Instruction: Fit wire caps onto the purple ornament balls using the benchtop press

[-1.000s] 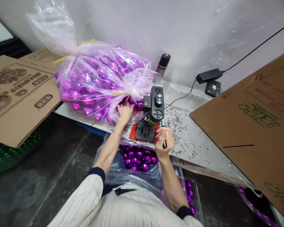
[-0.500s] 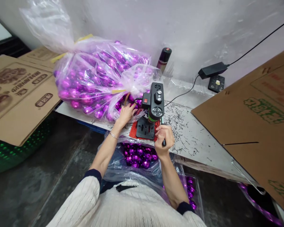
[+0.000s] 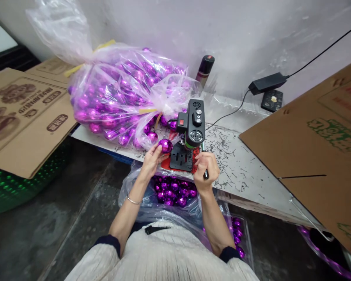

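Left hand (image 3: 151,160) is now out of the mouth of the clear bag (image 3: 114,93), where it was reaching half a second ago, and has one shiny purple ball (image 3: 165,146) pinched between thumb and fingers. So picking looks done; ball is not on the black base plate (image 3: 179,159) yet. It sits just left of the plate, in front of the bag opening, above the table (image 3: 240,177). Ball is round, no long axis to give; can't tell which way any cap or hole faces, too small here. Right hand (image 3: 206,171) is clenched round the black lever handle (image 3: 206,175) of the press (image 3: 196,125), same as before. Lever's long axis runs roughly front to back in view, free end toward the person.
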`<state>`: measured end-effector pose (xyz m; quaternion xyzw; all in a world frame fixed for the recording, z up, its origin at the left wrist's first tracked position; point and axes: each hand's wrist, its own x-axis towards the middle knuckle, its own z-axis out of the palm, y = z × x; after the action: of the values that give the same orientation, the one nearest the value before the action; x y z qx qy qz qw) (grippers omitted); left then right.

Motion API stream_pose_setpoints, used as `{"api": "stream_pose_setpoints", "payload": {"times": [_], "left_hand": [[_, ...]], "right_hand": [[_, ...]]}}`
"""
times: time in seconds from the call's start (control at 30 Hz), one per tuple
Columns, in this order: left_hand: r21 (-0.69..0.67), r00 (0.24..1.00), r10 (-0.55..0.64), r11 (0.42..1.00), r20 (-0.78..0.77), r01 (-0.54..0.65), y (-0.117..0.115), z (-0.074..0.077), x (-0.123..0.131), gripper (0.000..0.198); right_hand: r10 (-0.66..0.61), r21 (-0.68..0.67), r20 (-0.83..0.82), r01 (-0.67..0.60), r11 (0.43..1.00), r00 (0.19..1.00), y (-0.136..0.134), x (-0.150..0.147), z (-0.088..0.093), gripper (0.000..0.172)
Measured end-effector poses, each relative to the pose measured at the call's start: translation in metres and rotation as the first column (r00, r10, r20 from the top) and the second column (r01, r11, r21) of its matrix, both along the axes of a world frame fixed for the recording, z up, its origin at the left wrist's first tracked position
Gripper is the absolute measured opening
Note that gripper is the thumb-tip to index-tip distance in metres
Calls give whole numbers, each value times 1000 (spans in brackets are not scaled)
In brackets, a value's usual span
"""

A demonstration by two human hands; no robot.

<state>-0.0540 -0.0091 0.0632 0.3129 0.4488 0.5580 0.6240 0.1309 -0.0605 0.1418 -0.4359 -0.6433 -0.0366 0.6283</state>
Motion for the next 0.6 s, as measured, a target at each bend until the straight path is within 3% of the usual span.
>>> {"api": "stream_pose_setpoints", "payload": {"times": [0.1, 0.23, 0.4, 0.6], "left_hand": [[-23, 1000, -23, 999, -21, 22, -15, -13, 18, 62], [120, 962, -8, 992, -273, 43, -11, -24, 39, 65], [279, 767, 38, 942, -641, 187, -6, -27, 45, 60], [438, 592, 168, 829, -788, 348, -5, -25, 44, 59]], "right_hand": [[2, -11, 16, -2, 1000, 1000, -1, 1, 0, 28], [19, -18, 30, -18, 1000, 999, -2, 2, 2, 27], [23, -19, 37, -22, 1000, 999, -3, 2, 2, 26], [6, -14, 41, -5, 1000, 999, -2, 2, -2, 25]]}}
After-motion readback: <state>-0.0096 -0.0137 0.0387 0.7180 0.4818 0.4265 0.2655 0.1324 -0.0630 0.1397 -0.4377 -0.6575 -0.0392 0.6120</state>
